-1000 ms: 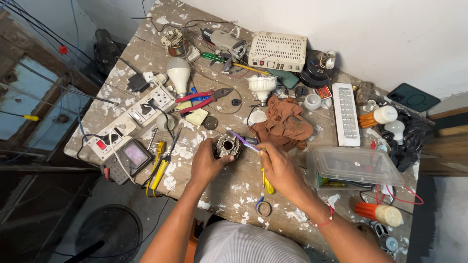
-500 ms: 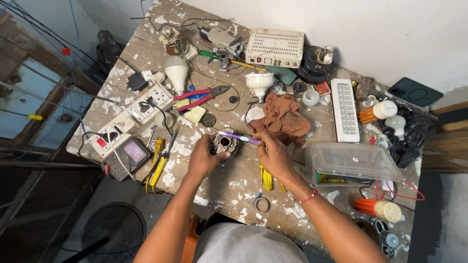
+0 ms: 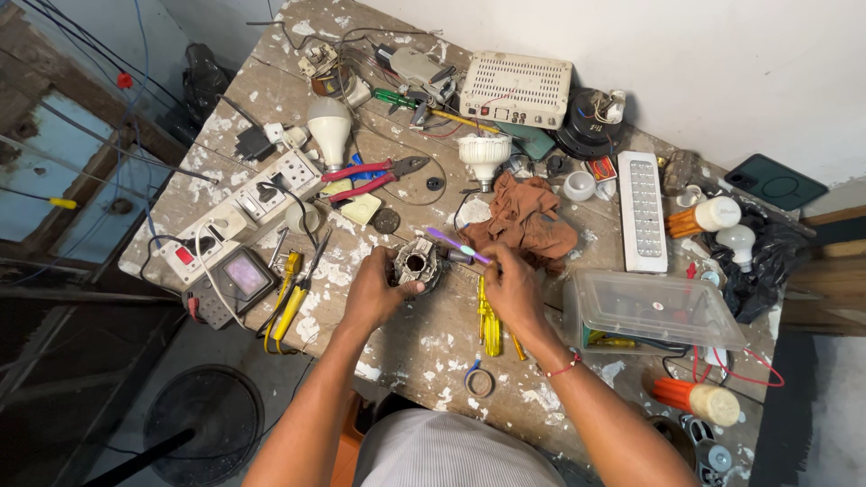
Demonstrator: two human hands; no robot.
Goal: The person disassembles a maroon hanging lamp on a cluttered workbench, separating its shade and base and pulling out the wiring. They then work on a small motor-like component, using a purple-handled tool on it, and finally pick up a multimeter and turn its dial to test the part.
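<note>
Metal motor part [image 3: 417, 263] gripped in left hand [image 3: 377, 290]; right hand [image 3: 511, 287] pinches purple brush [image 3: 456, 245] beside it.

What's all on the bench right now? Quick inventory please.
small grey metal motor part: 1, table centre, in left hand
purple-handled thin tool: 1, in right hand, tip at the motor part
rust-brown crumpled rag: 1, behind the hands
red-handled pliers: 1, left of centre
white bulbs: several, scattered
white perforated box: 1, far edge
white long LED panel: 1, right
clear plastic lidded box: 1, right front
white switchboard: 1, left
paint-spattered wooden table: 1
left hand: 1
right hand: 1
</note>
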